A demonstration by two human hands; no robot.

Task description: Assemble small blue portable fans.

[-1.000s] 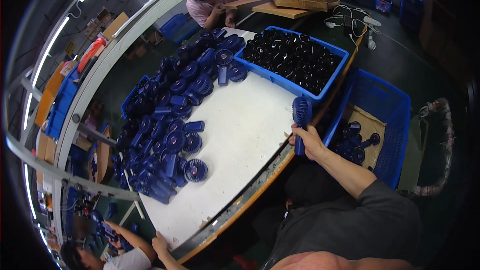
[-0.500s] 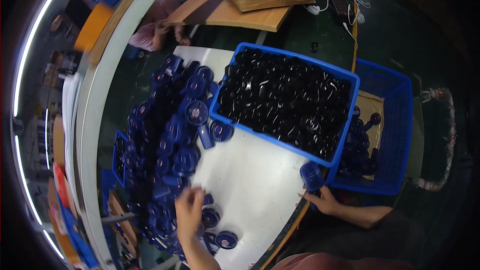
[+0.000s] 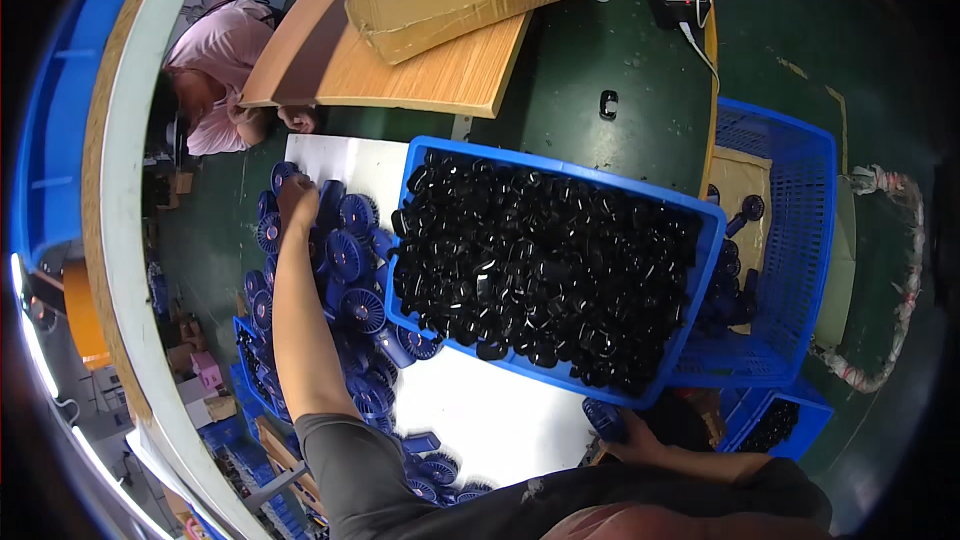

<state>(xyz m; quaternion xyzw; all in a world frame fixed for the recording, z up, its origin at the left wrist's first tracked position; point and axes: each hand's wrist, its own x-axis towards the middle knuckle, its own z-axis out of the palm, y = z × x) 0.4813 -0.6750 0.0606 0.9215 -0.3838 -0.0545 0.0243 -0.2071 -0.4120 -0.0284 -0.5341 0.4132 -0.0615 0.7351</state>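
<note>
My left hand [image 3: 297,197] reaches far out over the pile of dark blue round fan parts [image 3: 345,260] on the white table top [image 3: 480,410], its fingers resting on a blue part at the pile's far end. My right hand [image 3: 625,432] is low at the table's near edge, closed around a blue fan part [image 3: 603,414] just under the rim of the blue crate [image 3: 560,375]. That crate is full of small black parts [image 3: 540,270].
A second blue crate [image 3: 790,240] with cardboard and a few dark parts stands to the right. A person in a pink top [image 3: 215,70] sits beyond the table. Wooden board and cardboard boxes [image 3: 450,10] lie at the back. A white rail [image 3: 120,270] curves along the left.
My left arm has stretched from the near part of the blue pile to its far end. My view has swung toward the black-parts crate. The right hand stays at the table edge with its blue part.
</note>
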